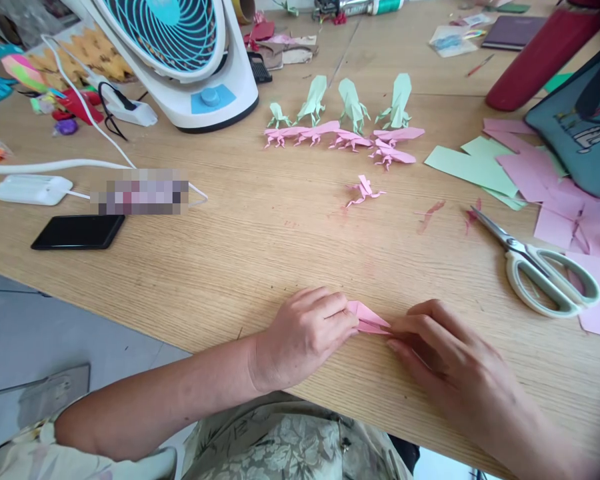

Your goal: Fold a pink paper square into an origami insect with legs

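Between my two hands is a folded piece of pink paper, narrow and pointed at its right end, just above the table's near edge. My left hand pinches its left end, which the fingers cover. The thumb and fingers of my right hand close on the pointed right tip. Farther back stands a single small pink folded figure. Behind it are several winged pink paper figures and a row of green ones.
Scissors lie at the right, beside loose pink sheets and green sheets. A red bottle and a blue pouch are behind. At the left are a fan, a phone and white cables.
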`<state>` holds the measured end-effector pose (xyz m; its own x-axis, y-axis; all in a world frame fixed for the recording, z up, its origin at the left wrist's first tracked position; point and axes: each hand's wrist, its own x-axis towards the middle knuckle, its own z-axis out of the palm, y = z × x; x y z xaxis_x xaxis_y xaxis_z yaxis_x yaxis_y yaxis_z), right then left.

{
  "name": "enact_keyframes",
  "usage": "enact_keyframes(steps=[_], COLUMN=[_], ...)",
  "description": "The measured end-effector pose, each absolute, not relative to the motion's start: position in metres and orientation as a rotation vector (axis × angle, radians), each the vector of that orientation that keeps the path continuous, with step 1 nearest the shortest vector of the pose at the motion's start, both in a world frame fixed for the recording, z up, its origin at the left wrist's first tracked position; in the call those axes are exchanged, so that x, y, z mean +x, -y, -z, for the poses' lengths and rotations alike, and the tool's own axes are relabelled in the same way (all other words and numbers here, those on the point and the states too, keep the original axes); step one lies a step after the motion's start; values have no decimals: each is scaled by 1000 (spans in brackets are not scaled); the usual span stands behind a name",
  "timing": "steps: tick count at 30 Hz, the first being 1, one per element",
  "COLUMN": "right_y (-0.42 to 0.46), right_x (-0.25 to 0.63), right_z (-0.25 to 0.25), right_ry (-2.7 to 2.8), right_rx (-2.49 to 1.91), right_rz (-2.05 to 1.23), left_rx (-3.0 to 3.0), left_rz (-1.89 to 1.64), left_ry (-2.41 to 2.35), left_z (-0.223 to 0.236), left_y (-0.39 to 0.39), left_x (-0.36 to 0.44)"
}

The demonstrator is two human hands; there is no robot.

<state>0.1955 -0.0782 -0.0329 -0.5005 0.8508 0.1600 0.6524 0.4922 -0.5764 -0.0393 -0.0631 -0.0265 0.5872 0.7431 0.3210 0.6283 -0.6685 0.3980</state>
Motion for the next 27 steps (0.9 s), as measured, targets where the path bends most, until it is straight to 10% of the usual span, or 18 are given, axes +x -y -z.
enact_keyframes(steps=[27], right_y=[82], right_x=[169], right_z=[37], right_ry=[2290], right_rx=[-1217], right_rz=[-518], left_rx=[2424], left_rz=[-665], left_ry=[-1075], left_z=[28], left_y=[60], left_x=[-39])
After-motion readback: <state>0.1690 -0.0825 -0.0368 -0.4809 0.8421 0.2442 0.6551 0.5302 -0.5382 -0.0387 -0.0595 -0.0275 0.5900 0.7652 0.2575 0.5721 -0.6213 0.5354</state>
